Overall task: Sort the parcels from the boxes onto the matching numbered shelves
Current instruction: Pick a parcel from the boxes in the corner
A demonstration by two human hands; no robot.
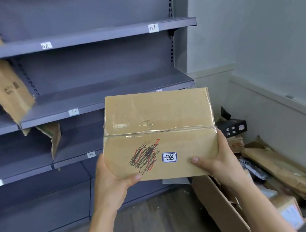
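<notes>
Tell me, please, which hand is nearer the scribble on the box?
Left. The left hand grips the box just below the scribble; the right hand holds its opposite corner, past the label.

Left hand (110, 181) and right hand (217, 159) are bare, as are both forearms (98, 228).

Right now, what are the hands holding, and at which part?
Both hands hold the cardboard parcel labelled 08: the left hand at its near left corner, the right hand at its near right corner.

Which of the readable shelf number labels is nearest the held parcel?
The 14 label, on the shelf edge just left of the parcel, above the left hand. Labels 11, 02 and 01 sit on higher shelves.
</notes>
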